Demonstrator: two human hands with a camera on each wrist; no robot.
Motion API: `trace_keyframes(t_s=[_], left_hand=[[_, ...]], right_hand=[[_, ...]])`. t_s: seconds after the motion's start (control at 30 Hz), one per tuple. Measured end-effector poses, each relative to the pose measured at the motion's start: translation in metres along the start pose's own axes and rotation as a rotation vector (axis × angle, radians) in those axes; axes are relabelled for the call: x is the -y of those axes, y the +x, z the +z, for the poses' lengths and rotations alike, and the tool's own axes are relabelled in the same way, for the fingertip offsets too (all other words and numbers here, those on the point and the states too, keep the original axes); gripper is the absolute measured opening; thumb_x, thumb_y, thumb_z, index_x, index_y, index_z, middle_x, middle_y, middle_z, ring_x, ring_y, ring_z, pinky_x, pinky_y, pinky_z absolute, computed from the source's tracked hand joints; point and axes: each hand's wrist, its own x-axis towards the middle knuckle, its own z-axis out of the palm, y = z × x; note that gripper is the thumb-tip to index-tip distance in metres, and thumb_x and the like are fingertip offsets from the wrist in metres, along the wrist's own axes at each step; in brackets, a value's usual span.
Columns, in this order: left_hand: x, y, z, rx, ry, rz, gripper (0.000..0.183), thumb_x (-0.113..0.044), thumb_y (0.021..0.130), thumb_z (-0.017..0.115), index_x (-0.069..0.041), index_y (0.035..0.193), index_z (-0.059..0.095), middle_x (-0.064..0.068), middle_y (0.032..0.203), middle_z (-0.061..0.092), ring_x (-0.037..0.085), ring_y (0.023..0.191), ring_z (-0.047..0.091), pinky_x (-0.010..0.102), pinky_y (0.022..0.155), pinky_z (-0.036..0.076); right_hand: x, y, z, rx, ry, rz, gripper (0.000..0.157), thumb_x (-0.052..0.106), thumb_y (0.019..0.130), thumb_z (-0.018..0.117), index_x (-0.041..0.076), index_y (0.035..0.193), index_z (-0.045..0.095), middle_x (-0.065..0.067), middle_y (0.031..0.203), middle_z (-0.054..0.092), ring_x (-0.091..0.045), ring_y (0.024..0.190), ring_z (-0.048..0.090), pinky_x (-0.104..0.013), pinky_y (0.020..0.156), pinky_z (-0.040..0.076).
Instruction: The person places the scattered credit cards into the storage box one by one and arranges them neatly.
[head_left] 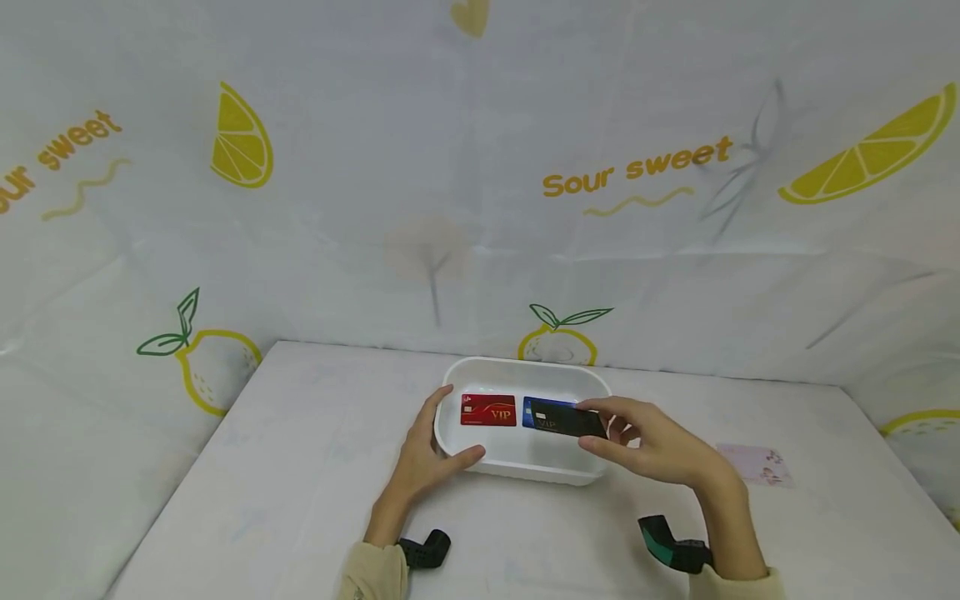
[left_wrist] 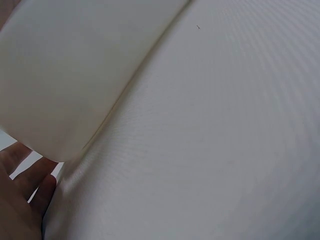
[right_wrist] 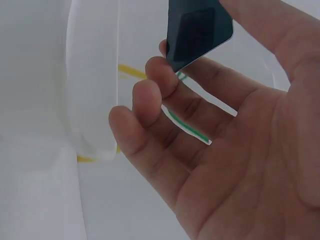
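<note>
A white plastic tray [head_left: 525,458] sits on the table, with a red VIP card [head_left: 487,410] lying flat in its left half. My left hand [head_left: 423,458] holds the tray's left end, thumb at the front rim and fingers along the side. In the left wrist view, the fingers [left_wrist: 35,177] touch the tray's wall [left_wrist: 90,65]. My right hand [head_left: 652,437] pinches a black VIP card [head_left: 566,419] between thumb and fingers over the tray's right half. Beneath it, a blue card [head_left: 528,414] is partly covered. The black card's dark back [right_wrist: 197,30] shows in the right wrist view.
A pale pink floral card [head_left: 756,464] lies on the table to the right of the tray. Behind the table [head_left: 300,467] hangs a white cloth [head_left: 375,208] with lemon prints. A black wrist mount [head_left: 426,550] sits on the left wrist, a black-and-green one [head_left: 671,546] on the right.
</note>
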Motion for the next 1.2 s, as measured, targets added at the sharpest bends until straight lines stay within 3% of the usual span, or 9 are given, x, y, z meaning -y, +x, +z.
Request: trace_keyframes(t_s=[0.57, 0.93, 1.2], left_hand=[[0.002, 0.000, -0.001, 0.004, -0.011, 0.000, 0.099, -0.041, 0.075, 0.086, -0.017, 0.157, 0.036, 0.012, 0.158, 0.047, 0.030, 0.137, 0.050, 0.060, 0.113, 0.042], [0.001, 0.000, -0.001, 0.014, -0.018, 0.029, 0.101, -0.041, 0.075, 0.086, -0.014, 0.157, 0.035, 0.015, 0.159, 0.045, 0.032, 0.138, 0.050, 0.060, 0.112, 0.043], [0.003, 0.000, -0.002, 0.025, -0.014, 0.046, 0.104, -0.046, 0.075, 0.086, -0.014, 0.159, 0.033, 0.015, 0.159, 0.044, 0.033, 0.138, 0.051, 0.060, 0.110, 0.044]], right_hand=[[0.009, 0.037, 0.035, 0.165, 0.054, 0.060, 0.051, 0.040, 0.096, 0.069, 0.003, 0.131, 0.065, 0.001, 0.090, 0.061, -0.009, 0.079, 0.057, -0.022, 0.067, 0.049], [0.009, 0.050, 0.058, 0.204, 0.041, 0.074, 0.053, 0.042, 0.095, 0.070, 0.002, 0.129, 0.066, 0.002, 0.088, 0.058, -0.011, 0.079, 0.058, -0.022, 0.068, 0.050], [0.011, 0.063, 0.072, 0.224, 0.058, 0.151, 0.054, 0.044, 0.093, 0.072, 0.004, 0.129, 0.067, 0.002, 0.083, 0.058, -0.014, 0.075, 0.056, -0.023, 0.061, 0.046]])
